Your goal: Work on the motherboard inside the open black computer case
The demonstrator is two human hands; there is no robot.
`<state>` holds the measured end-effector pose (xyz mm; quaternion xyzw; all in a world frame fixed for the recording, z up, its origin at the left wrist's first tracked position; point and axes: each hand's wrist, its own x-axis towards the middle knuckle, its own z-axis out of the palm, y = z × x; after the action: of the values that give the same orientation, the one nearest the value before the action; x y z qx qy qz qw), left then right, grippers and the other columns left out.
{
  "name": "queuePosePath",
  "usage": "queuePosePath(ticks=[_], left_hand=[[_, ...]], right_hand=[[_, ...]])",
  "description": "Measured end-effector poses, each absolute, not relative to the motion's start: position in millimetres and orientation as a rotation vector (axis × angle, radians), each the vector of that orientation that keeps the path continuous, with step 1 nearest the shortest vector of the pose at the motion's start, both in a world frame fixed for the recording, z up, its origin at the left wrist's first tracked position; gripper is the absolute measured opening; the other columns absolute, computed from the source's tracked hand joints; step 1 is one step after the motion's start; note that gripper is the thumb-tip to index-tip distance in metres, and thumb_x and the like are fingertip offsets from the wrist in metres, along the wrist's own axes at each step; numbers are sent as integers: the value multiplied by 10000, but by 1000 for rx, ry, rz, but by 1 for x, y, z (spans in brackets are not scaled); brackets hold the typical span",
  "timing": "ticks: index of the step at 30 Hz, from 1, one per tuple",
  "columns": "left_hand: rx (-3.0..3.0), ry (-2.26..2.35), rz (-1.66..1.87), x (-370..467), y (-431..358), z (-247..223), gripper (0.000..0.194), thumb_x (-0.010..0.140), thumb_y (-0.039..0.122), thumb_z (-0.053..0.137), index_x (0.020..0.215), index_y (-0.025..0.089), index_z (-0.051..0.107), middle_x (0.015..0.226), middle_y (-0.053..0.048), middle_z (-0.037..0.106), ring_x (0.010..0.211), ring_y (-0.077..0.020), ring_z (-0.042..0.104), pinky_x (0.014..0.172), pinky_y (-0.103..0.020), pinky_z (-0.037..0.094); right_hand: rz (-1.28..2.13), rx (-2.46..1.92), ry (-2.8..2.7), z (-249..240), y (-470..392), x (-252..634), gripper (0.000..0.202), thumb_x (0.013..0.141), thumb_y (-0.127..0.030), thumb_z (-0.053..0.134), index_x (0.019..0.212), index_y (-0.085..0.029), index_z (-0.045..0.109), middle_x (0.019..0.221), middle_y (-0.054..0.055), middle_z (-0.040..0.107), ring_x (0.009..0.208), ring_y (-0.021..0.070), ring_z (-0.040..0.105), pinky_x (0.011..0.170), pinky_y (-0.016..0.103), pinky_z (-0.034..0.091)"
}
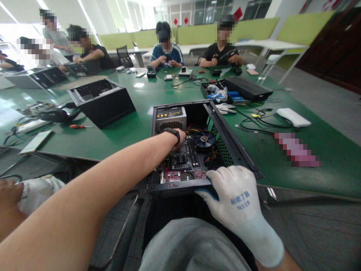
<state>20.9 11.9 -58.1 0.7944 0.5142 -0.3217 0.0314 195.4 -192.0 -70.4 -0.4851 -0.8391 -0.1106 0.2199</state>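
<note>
In front of me an open black computer case (235,145) lies at the table's near edge. Inside it are a silver power supply (170,122), a black round fan (204,140), a motherboard (180,160) and a red circuit board (173,176). My left hand (181,138), bare with a black wristband, reaches in over the motherboard below the power supply. Its fingers are curled downward, and what they pinch, if anything, is hidden. My right hand (232,192), in a white glove, grips the case's near edge, thumb below the rim.
On the green table (318,158) stands another black case (109,107), with an orange screwdriver (80,127) nearby. Gloves (218,93), cables, a white box (293,117) and a blurred pink item (296,149) lie right. Several people work around the table; someone's hand (9,199) shows far left.
</note>
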Motion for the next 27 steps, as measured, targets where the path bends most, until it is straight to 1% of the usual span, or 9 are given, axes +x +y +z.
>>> queuePosePath(ticks=[3,6,12,16,21,24,27], left_hand=[[2464,1563,-1029,21,12,-58,510,569,176,885,1065,96,799,1035,-158,781,1001,-297,722,882,-302,572],[2468,1552,-1032,21,12,-58,500,573,182,883,1061,112,801,1020,-146,784,994,-288,724,877,-290,571],[2461,1589,-935,19,11,-59,506,520,143,902,1016,108,807,1031,-159,783,998,-304,724,886,-305,573],[2464,1599,-882,17,12,-62,531,499,143,914,1019,140,807,1037,-140,788,1016,-291,722,894,-295,566],[2435,1574,-889,16,14,-65,527,487,131,913,1001,96,803,1077,-182,773,1009,-314,723,894,-330,581],[2409,1580,-898,17,13,-63,557,479,153,925,1019,98,804,1074,-180,773,1011,-313,725,883,-317,582],[2419,1570,-955,18,13,-61,566,493,172,922,1044,126,803,1092,-164,772,1026,-299,723,884,-290,574]], right_hand=[[-307,-1338,-2322,-71,-192,195,347,847,-549,690,878,-208,634,746,38,579,739,234,468,728,382,228],[-290,-1347,-2327,-71,-192,195,344,856,-546,680,887,-207,638,757,39,584,744,232,467,733,381,230],[-282,-1346,-2328,-68,-192,195,339,871,-542,664,885,-204,642,762,44,587,749,234,468,733,384,232],[-286,-1356,-2329,-68,-192,194,342,872,-548,663,882,-206,641,766,48,591,755,233,462,737,383,229],[-258,-1393,-2345,-70,-193,194,351,870,-559,663,903,-210,644,782,48,597,774,235,465,752,384,234],[-249,-1398,-2349,-71,-193,195,347,856,-555,683,895,-212,641,778,45,592,769,234,462,750,383,237],[-254,-1397,-2350,-70,-193,195,347,846,-547,696,897,-208,645,779,44,591,765,230,460,750,381,239]])
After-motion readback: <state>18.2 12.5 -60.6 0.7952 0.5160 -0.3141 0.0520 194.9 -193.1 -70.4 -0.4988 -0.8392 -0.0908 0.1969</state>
